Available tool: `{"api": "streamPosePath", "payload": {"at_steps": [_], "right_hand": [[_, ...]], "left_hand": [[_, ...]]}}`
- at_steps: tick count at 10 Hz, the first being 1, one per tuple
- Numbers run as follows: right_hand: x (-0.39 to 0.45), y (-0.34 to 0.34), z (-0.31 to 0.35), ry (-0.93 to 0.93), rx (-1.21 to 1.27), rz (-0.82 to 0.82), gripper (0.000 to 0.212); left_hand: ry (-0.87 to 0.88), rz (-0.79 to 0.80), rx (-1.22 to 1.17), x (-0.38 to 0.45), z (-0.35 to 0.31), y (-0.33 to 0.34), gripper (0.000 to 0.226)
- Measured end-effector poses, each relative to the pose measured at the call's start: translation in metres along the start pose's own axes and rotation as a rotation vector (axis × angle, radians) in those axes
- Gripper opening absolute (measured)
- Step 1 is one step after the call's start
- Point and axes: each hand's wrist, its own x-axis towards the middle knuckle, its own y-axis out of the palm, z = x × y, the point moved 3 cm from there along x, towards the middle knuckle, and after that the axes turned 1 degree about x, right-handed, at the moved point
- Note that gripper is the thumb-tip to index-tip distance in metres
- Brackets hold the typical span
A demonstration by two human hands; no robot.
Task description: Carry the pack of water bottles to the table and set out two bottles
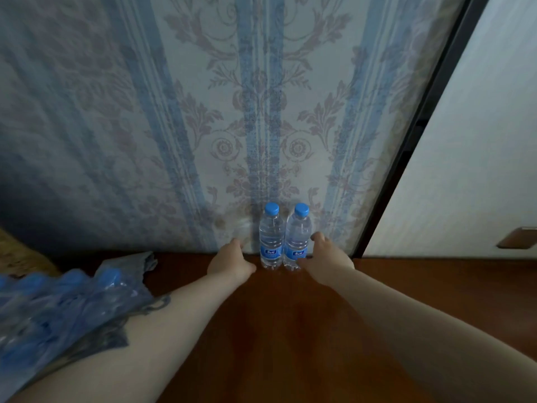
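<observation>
Two clear water bottles with blue caps and blue labels stand upright side by side at the back of the dark wooden table (290, 330), against the wall: the left bottle (271, 237) and the right bottle (298, 238). My left hand (231, 261) rests on the table just left of them, fingers loosely curled, holding nothing. Just right of the right bottle, my right hand (329, 257) is very close to it or touching it; fingers are apart, with no grip visible. The plastic-wrapped pack of bottles (66, 306) lies at the left, torn open at its top.
Patterned blue-striped wallpaper (203, 126) rises directly behind the bottles. A dark frame (418, 135) and a white door or cabinet panel with a handle (517, 238) stand at the right. Something tan (20, 254) sits at the far left behind the pack.
</observation>
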Motion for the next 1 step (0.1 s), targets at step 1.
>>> {"api": "streamPosePath", "payload": {"at_steps": [1], "right_hand": [[-0.0137, 0.0032, -0.0017, -0.061, -0.046, -0.007, 0.054]], "left_hand": [[0.023, -0.085, 0.046, -0.0187, -0.0029, -0.0033, 0.05]]}}
